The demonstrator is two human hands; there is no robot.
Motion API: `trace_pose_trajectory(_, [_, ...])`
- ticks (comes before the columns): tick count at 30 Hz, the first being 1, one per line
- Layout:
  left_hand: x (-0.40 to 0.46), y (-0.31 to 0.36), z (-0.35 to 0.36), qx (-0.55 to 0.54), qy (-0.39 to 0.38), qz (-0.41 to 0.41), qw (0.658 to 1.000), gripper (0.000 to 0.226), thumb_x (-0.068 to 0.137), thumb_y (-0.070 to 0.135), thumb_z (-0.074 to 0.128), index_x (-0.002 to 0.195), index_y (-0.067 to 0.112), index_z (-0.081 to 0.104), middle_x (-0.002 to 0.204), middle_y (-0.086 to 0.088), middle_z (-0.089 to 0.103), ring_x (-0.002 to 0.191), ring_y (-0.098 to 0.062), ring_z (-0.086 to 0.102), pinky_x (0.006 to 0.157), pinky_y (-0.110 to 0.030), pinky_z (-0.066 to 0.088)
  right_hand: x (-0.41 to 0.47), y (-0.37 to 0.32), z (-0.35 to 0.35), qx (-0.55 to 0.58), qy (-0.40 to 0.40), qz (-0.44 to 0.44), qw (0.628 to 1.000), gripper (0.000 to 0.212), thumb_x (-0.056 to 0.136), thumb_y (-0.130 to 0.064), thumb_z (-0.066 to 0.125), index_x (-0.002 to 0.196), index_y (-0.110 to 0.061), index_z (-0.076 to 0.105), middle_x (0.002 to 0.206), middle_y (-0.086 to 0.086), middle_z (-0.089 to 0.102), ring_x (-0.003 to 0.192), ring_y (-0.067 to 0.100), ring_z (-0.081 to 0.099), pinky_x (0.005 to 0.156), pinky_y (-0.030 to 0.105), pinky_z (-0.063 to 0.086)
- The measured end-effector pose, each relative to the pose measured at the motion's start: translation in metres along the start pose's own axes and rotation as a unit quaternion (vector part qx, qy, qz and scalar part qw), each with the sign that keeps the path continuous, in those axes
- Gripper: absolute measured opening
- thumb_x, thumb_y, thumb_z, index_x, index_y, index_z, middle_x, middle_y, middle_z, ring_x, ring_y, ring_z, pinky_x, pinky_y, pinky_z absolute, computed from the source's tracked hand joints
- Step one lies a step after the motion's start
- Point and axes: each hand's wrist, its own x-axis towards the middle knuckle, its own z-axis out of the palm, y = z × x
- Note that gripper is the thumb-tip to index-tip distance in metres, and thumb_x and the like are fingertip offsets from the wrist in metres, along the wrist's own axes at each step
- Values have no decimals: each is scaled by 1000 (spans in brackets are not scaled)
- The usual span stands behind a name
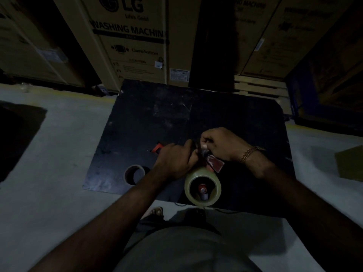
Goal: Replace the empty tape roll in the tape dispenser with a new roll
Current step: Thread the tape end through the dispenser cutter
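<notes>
A full roll of clear tape (203,185) sits on the red tape dispenser (216,163), its red hub showing through the roll's hole. I hold the dispenser above a black mat. My left hand (174,160) grips the dispenser's frame beside the roll, and a red part, perhaps the handle, pokes out past its knuckles. My right hand (220,143), with a gold bracelet at the wrist, pinches at the dispenser's front end, where a shiny strip shows. An empty cardboard tape core (134,174) lies on the mat to the left.
The black mat (176,114) lies on a pale floor. Tall cardboard washing machine boxes (127,42) stand close behind it. A flat cardboard piece (351,163) lies at the right edge. My sandalled foot (156,211) rests just before the mat.
</notes>
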Motion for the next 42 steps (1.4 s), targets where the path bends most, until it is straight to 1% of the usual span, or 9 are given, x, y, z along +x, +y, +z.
trace_pose_trajectory(14, [6,1,-1,26,42,-13,999,54,98,49,25,122,14,59,64,-9,71,61,-32,67,81,-39,47,-6,17,11,87,150,38,984,19,96,-5,60,87,-21,67,91,0,67,77,12,63,66,25,52])
trace_pose_trajectory(20, [8,7,0,26,16,-15,999,63,94,54,17,124,15,57,72,-8,74,68,-31,70,80,-37,45,-17,14,-4,-44,138,44,988,8,89,-26,65,87,-33,70,75,-16,69,70,2,62,67,26,50])
trace_pose_trajectory(23, [5,6,1,11,18,-30,999,63,94,54,16,124,16,56,75,-8,75,70,-31,70,74,-34,35,-17,10,-3,30,113,23,993,9,93,-23,68,88,-30,70,71,-26,66,63,-5,59,61,20,42])
trace_pose_trajectory(25, [4,6,2,11,18,-31,999,64,94,55,16,122,14,57,74,-8,74,68,-33,69,71,-34,33,-13,11,-1,89,104,-1,991,14,94,-18,70,86,-30,69,90,-25,72,78,-10,62,69,22,50])
trace_pose_trajectory(28, [5,9,-1,9,10,-31,999,67,93,56,13,121,14,57,73,-8,73,67,-33,68,72,-35,33,-5,15,2,124,89,-1,988,16,96,-19,69,85,-30,68,101,-14,77,97,2,72,88,37,61])
trace_pose_trajectory(31, [8,10,-1,20,20,-34,999,66,93,56,12,121,15,56,73,-8,74,67,-32,68,72,-35,34,-1,16,3,158,65,6,985,15,99,-17,65,86,-25,68,83,-6,79,85,10,76,88,44,62])
trace_pose_trajectory(37, [0,7,2,90,22,-1,996,46,101,48,31,109,16,63,49,-6,60,43,-29,55,62,-31,27,4,21,9,174,39,13,984,16,100,-17,61,88,-25,65,84,10,75,87,33,72,85,51,59])
trace_pose_trajectory(40, [-7,3,6,90,28,-16,995,42,102,44,34,111,16,64,47,-5,58,39,-28,52,59,-31,28,6,16,17,164,46,2,985,14,102,-15,55,91,-17,61,84,6,72,82,26,67,79,41,55])
trace_pose_trajectory(42, [-13,1,7,92,26,-24,995,42,101,43,34,113,17,64,47,-5,59,40,-29,54,58,-31,28,7,14,23,155,32,-5,987,15,103,-12,52,91,-14,60,81,-1,68,72,7,61,70,26,50])
